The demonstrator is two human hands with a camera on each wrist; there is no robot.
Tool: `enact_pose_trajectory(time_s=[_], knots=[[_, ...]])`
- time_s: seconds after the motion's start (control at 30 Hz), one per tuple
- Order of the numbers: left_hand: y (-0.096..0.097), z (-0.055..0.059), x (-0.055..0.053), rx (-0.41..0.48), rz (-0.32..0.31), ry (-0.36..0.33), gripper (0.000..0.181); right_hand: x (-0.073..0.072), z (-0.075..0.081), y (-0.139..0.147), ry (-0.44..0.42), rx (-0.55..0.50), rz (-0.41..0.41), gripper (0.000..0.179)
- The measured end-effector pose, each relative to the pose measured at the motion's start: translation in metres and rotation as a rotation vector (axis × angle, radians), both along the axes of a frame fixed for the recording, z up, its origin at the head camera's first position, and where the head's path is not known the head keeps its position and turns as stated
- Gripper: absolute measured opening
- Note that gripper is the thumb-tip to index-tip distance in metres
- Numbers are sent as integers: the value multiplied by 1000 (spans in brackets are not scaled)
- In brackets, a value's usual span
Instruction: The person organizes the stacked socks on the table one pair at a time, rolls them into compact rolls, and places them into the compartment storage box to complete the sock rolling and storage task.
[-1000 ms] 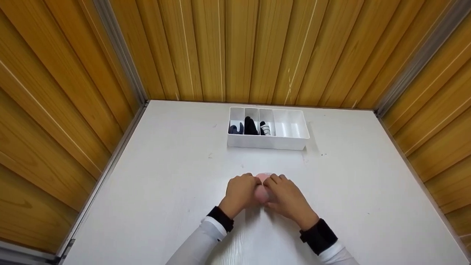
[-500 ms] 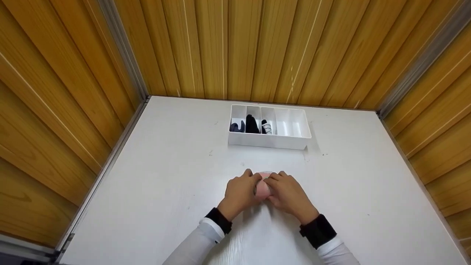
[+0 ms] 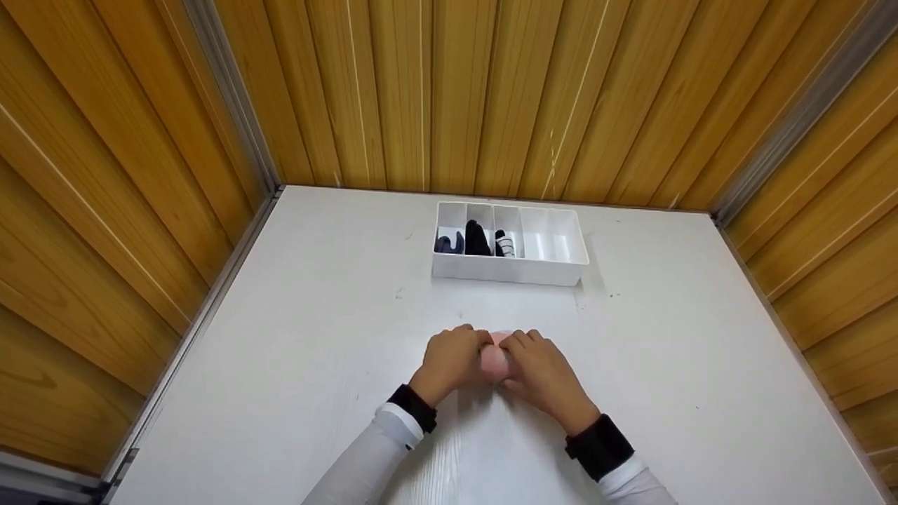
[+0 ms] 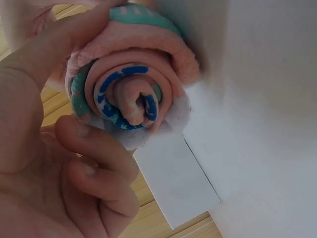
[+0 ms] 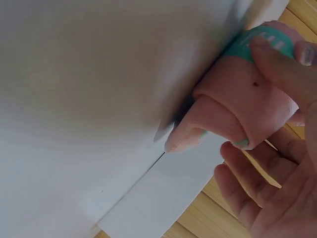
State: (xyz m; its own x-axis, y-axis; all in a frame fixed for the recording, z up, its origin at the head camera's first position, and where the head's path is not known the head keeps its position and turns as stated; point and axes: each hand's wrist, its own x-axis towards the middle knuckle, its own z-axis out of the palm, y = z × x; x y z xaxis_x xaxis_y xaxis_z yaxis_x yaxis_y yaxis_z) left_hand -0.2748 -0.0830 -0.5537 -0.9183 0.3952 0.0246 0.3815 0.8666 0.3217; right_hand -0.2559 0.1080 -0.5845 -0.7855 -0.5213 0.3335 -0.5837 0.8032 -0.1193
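Both hands hold a rolled-up pink sock low over the white table, in the middle of the head view. My left hand pinches its left side, and my right hand grips its right side. Seen from the left wrist, the sock's end is a spiral of layers with blue and green patches, thumb along its side and curled fingers beneath. The right wrist view shows its smooth outer wrap, a green band with pale marks under the thumb, and a loose flap hanging out of the end.
Beyond the hands stands a white divided box. Its left compartments hold a dark blue item, a black item and a black-and-white striped item. Wood-look panels wall in the table at the back and sides.
Both hands stay around the sock at nearly the same spot, and their fingers have shifted slightly on it. The head view has moved a little. The box and its contents are unchanged.
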Motion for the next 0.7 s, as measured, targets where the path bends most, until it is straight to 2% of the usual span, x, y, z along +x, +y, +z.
enact_pose_trajectory(time_s=[0.17,0.23,0.33,0.47,0.6,0.7], knots=[[0,5,1,21,-5,-16,52,-2,1,1,36,-13,25,53],[1,5,4,19,-3,7,52,-3,0,2,30,-15,26,51],[3,5,10,14,3,81,48,-5,1,2,1,-16,22,50],[4,5,9,17,9,140,41,-10,7,1,-38,-15,39,49],[0,5,1,41,13,111,39,-12,7,0,-70,-25,33,52],[-1,6,-2,44,17,80,38,-9,4,-1,-82,-41,16,63]])
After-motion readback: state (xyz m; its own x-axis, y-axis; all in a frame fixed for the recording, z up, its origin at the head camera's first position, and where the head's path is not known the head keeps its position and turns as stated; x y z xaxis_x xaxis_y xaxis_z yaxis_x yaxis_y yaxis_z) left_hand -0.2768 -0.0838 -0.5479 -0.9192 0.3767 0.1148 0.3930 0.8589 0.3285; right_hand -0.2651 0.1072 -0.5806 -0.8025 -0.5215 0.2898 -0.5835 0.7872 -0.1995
